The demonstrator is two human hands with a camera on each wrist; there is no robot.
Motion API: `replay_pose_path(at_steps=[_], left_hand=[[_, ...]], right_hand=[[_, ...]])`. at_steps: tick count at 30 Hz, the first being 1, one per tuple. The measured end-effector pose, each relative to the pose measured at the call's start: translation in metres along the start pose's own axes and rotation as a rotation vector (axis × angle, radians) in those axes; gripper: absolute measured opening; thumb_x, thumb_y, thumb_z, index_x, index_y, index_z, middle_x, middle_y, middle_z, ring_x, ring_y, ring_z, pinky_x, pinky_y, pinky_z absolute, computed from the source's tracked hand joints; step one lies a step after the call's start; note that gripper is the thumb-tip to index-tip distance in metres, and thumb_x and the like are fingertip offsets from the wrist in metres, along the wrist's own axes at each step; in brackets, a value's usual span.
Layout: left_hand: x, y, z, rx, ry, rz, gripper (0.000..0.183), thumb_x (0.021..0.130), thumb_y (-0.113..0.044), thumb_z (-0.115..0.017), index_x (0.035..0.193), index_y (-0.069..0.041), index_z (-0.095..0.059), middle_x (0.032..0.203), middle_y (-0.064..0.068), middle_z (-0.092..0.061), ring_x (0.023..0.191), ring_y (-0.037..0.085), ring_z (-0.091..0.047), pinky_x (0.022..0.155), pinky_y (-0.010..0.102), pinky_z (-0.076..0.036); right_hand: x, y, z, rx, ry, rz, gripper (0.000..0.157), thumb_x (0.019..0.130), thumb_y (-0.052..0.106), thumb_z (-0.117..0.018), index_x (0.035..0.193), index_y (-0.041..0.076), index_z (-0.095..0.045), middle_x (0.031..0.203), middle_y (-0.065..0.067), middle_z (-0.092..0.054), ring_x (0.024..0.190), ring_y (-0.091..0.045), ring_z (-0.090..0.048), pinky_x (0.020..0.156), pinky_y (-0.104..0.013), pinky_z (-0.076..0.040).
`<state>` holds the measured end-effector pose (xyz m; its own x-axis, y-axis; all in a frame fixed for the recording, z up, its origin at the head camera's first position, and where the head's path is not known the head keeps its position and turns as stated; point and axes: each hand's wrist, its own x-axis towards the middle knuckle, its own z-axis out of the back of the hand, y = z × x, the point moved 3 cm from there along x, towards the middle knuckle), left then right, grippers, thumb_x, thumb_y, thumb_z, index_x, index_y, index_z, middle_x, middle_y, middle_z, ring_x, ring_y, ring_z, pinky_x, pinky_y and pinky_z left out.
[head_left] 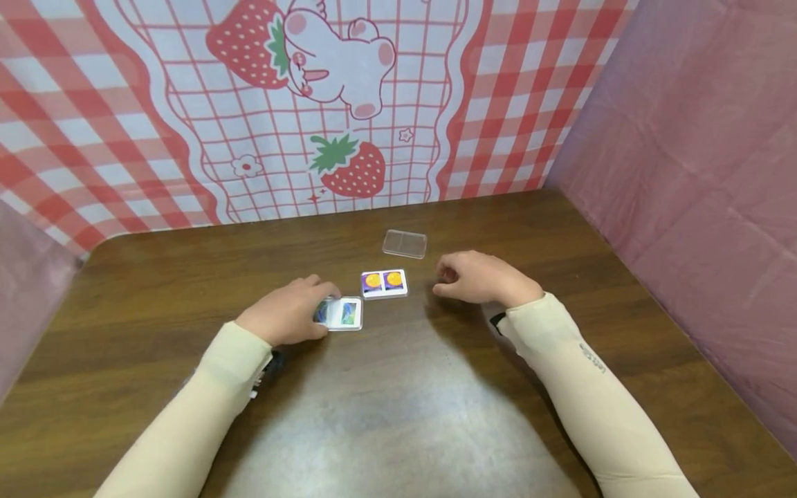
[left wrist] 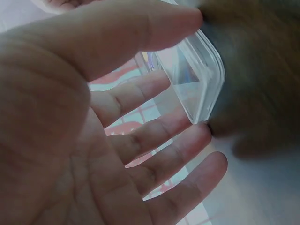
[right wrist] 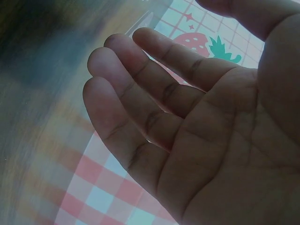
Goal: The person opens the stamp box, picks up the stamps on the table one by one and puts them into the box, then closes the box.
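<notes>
My left hand (head_left: 289, 312) grips the left end of a flat clear plastic case (head_left: 351, 313) with blue-green pictures inside. In the left wrist view the thumb lies along one edge of the clear case (left wrist: 208, 79) and fingertips touch the opposite edge. A second flat case (head_left: 384, 284) sits just behind and to the right, showing two orange round shapes on purple. To its right, my right hand (head_left: 476, 278) hovers low by the table, its fingers loosely bent. Nothing lies in the right palm (right wrist: 211, 136) in the right wrist view.
Behind the cases lies a transparent rectangular lid or tray (head_left: 405, 244) on the brown wooden table (head_left: 386, 401). A red-and-white checked cloth with strawberries (head_left: 355, 169) hangs along the back edge. Pink cloth (head_left: 691, 173) hangs at the right side.
</notes>
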<state>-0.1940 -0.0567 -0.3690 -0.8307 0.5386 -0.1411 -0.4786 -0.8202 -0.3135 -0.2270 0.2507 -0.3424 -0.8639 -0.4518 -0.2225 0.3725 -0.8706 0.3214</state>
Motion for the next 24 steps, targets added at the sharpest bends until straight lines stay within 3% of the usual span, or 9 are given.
replay_pose_path(at_steps=[14,24], left_hand=[[0.005,0.025,0.006,-0.009,-0.029,0.08,0.062,0.088,-0.021,-0.08,0.143,-0.004,-0.056,0.128,0.018,-0.061,0.104,0.029,-0.059,0.091,0.049,-0.051],[0.008,0.039,0.009,-0.018,-0.103,0.111,0.06,0.09,-0.024,-0.08,0.138,0.002,-0.057,0.122,0.021,-0.062,0.101,0.032,-0.059,0.088,0.051,-0.051]], right_hand=[[0.003,-0.008,-0.001,0.007,0.01,-0.012,0.03,0.097,0.035,-0.071,0.115,0.011,-0.069,0.097,-0.002,-0.063,0.087,-0.019,-0.056,0.08,-0.04,-0.046],[0.006,-0.01,-0.005,0.011,0.021,-0.03,0.029,0.097,0.036,-0.071,0.114,0.013,-0.068,0.096,-0.002,-0.063,0.085,-0.019,-0.056,0.078,-0.039,-0.046]])
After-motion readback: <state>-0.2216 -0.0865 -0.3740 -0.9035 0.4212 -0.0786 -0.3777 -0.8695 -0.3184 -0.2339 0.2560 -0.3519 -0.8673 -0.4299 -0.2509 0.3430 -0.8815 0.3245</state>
